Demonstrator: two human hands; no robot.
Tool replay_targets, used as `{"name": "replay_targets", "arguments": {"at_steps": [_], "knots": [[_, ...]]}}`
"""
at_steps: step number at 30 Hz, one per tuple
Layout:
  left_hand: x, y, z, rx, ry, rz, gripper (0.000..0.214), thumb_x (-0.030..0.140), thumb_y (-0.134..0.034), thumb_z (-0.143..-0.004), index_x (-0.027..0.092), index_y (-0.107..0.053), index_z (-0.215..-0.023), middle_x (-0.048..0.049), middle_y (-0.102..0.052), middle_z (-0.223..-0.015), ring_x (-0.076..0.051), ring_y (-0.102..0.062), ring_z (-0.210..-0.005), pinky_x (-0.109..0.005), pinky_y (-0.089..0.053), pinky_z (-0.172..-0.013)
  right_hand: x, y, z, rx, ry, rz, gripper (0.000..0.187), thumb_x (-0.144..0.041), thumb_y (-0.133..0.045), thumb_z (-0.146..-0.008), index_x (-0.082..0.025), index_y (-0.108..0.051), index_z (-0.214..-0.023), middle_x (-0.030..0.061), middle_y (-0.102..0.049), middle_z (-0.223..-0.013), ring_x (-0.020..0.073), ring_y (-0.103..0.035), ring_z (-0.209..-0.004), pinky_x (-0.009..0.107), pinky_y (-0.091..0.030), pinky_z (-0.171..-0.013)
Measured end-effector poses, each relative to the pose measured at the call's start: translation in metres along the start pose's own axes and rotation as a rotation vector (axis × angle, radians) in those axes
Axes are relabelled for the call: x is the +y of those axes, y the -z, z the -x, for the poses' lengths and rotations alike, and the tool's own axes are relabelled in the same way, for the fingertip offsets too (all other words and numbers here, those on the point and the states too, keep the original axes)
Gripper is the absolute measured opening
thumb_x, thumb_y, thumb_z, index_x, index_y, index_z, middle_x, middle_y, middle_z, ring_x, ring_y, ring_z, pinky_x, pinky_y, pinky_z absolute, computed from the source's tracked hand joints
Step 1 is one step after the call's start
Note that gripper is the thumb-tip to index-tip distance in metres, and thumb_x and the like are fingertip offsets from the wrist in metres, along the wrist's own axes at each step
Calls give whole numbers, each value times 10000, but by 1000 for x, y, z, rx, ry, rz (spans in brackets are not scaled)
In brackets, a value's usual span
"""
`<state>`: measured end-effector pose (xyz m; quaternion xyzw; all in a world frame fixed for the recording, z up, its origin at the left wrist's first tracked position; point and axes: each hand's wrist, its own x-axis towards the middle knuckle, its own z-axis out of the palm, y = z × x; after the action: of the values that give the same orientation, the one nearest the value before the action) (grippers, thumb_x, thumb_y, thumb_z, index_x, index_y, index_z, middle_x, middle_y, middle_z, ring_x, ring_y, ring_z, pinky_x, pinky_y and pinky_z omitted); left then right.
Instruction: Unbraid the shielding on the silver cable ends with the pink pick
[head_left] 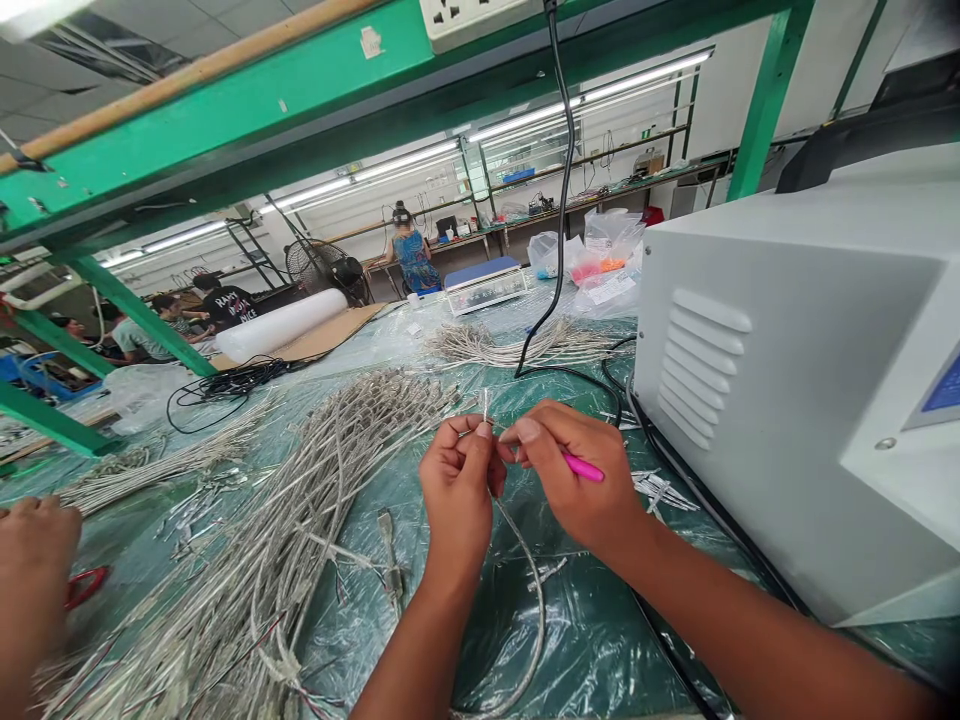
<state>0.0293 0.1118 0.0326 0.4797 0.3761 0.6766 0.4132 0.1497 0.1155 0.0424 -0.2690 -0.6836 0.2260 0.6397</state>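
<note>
The writing in view is scant: a person in a black shirt (231, 307) at the far left wears white lettering on the back, whose last line looks like NICE (the lines above are too small to be sure of). A pale sticker (371, 42) on the green beam (225, 130) overhead carries no legible word.

The left hand (459, 480) pinches a grey cable (538, 600) near its end between thumb and fingers, the tip pointing up and the rest looping down to the table (585, 640). Close beside it, the right hand (581, 470) is curled around a pink-handled tool (583, 467); whether its fingertips touch the cable cannot be told.

Clear plastic covers the green tabletop, wrinkled and shiny. A large heap of cables (300, 500) lies left of the hands, a smaller bundle (525, 345) beyond. A grey machine (795, 420) with vent slots stands at the right. At the left edge is a co-worker's hand (41, 540), near a red handle (88, 587). Farther off are a white roll (281, 325), a fan (322, 265) and a person in a blue patterned top (414, 262) at a bench.
</note>
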Motion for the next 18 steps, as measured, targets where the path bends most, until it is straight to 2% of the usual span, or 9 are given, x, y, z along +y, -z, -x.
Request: {"name": "replay_targets", "arguments": {"at_steps": [10, 18], "knots": [[1, -1, -1, 13, 7, 12, 181, 326, -682, -832, 181, -580, -866, 81, -462, -481, -72, -388, -394, -175, -314, -406, 1, 0, -1, 4, 2, 10, 324, -226, -484, -962, -188, -541, -645, 17, -592, -694, 132, -538, -647, 293, -430, -616], [1, -1, 0, -16, -3, -1, 146, 296, -642, -870, 175, -564, -892, 66, -510, -526, -68, -390, -394, -182, -297, -399, 2, 0, 0, 32, 1, -3, 301, -216, -500, -955, -191, -543, -658, 15, -589, -700, 132, -545, -653, 287, -445, -618]]}}
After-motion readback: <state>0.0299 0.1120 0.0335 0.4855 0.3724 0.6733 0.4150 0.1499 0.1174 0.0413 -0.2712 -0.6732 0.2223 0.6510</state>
